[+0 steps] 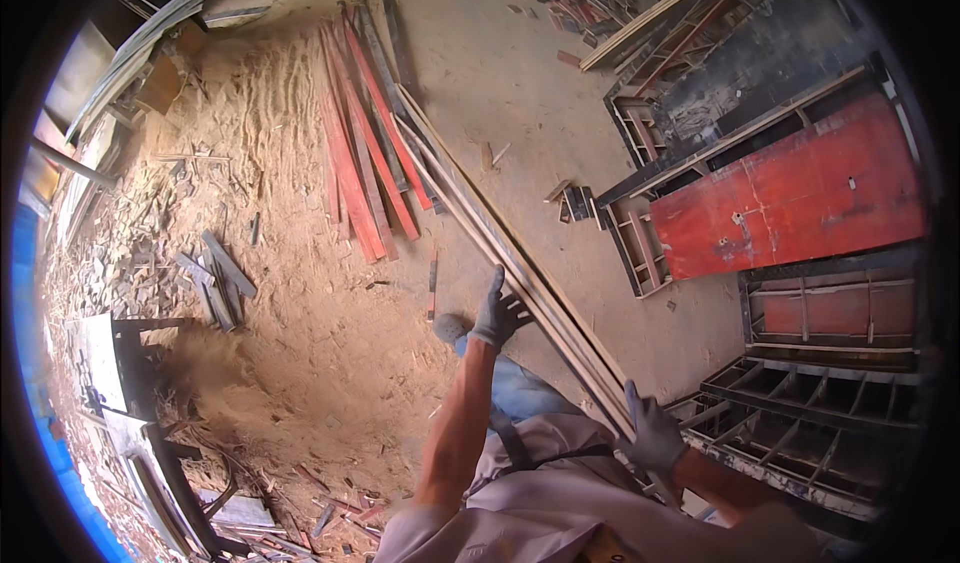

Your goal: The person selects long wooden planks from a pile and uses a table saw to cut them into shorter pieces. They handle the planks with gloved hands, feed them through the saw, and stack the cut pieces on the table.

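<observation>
A bundle of long, narrow wooden strips [545, 308] slants from the upper middle down to my right side. My right hand [655, 435], in a dark grey glove, is closed around their near end, its thumb along the edge. Beside the bundle's left edge is my gloved left hand [497, 313], thumb raised and fingers spread. Whether its fingertips touch the strips from below is hard to make out. Past the strips' far end, several red-painted planks [350, 168] lie side by side on the ground.
Sawdust and wood scraps [130, 248] cover the left ground. A machine or bench with a pale top [105, 363] stands at lower left. On the right are a red panel [800, 188] on a dark frame and stacked dark slatted frames [800, 413]. Short offcuts [575, 203] lie near the panel.
</observation>
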{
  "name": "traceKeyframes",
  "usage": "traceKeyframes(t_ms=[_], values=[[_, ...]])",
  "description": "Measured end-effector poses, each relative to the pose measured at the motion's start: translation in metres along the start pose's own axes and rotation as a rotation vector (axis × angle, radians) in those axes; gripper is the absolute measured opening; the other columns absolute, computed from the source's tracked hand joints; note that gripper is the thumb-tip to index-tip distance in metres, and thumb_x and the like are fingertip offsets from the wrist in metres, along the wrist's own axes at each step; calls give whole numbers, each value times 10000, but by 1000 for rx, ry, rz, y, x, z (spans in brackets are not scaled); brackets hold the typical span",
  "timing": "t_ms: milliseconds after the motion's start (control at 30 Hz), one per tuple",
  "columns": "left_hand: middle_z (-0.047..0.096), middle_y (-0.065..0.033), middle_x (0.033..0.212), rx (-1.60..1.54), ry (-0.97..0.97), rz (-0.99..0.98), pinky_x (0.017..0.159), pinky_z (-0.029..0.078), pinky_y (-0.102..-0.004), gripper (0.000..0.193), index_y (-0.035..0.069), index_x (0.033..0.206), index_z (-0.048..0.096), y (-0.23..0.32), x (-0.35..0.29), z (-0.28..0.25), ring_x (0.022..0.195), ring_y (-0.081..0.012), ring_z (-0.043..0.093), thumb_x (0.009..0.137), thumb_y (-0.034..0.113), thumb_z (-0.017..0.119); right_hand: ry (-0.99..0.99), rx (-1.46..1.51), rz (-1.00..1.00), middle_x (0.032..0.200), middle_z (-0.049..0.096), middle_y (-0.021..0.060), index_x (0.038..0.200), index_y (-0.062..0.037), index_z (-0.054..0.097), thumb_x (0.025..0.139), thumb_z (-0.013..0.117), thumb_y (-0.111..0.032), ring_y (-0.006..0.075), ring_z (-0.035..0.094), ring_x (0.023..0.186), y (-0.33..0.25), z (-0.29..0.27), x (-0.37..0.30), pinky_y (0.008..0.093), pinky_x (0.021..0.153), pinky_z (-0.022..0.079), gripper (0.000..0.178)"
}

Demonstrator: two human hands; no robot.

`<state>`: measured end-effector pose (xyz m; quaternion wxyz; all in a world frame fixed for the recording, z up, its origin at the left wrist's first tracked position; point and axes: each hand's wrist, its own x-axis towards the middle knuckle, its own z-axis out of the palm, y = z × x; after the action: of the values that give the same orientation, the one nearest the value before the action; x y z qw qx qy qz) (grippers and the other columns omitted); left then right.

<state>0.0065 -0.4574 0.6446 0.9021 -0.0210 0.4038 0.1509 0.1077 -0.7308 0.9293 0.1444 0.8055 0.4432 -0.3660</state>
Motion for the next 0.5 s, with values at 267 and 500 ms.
traceKeyframes(t_ms=[267,500], values=[[723,-64,1272,-28,-152,179,997,546,-309,394,-1,1362,652,-8,94,3,1137,-181,680,1024,201,668,130,-9,-65,1173,578,283,1580,73,296,888,652,-460,428,630,929,13,14,-11,598,896,475,944],[733,-30,944,-12,-5,193,601,549,-285,177,0,1090,747,-5,94,37,722,-149,682,962,122,755,131,-58,-85,1143,542,301,1582,51,303,868,679,-362,480,598,999,23,-5,-3,558,788,539,907]])
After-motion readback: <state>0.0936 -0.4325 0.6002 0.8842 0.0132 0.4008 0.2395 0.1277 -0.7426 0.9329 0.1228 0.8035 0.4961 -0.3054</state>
